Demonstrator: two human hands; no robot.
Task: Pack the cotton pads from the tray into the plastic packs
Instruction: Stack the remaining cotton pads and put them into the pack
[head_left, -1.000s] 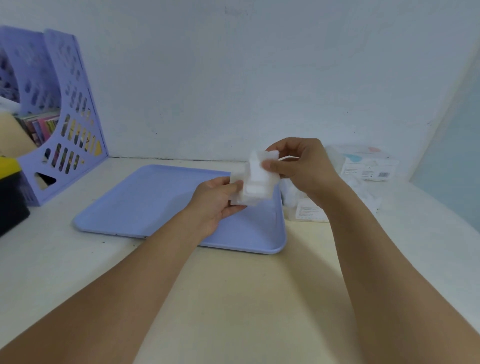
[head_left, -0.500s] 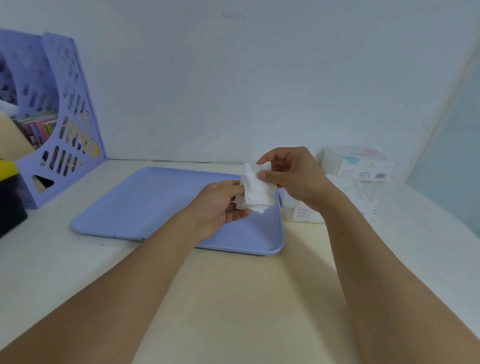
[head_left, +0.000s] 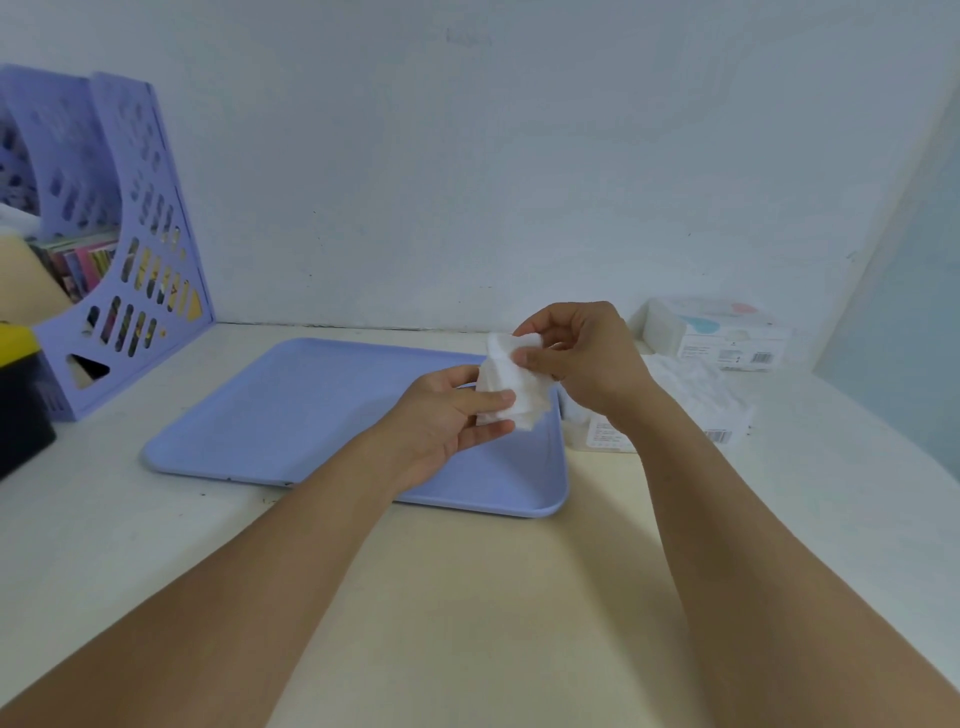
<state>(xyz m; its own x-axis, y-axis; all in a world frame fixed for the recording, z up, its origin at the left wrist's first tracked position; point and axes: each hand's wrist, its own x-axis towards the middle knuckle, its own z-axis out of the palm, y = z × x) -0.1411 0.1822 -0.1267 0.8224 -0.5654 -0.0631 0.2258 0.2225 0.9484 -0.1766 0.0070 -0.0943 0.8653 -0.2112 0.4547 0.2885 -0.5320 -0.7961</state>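
Observation:
A small stack of white cotton pads (head_left: 514, 387) is held in the air above the right part of the lilac tray (head_left: 311, 415). My left hand (head_left: 447, 415) pinches the stack's lower left edge between thumb and fingers. My right hand (head_left: 582, 358) pinches its upper right side with thumb and curled fingers. Behind my right wrist lie clear plastic packs (head_left: 691, 395) of cotton pads on the table, partly hidden. No pads show on the tray's visible surface.
A white box (head_left: 722, 335) with printed labels stands at the back right by the wall. Lilac file holders (head_left: 119, 249) with books stand at the back left, and a black-and-yellow object (head_left: 21, 384) sits at the left edge. The cream tabletop (head_left: 467, 597) stretches out in front.
The stack has been turned and squared between both hands and now sits slightly lower over the tray. Both hands have kept their hold on it.

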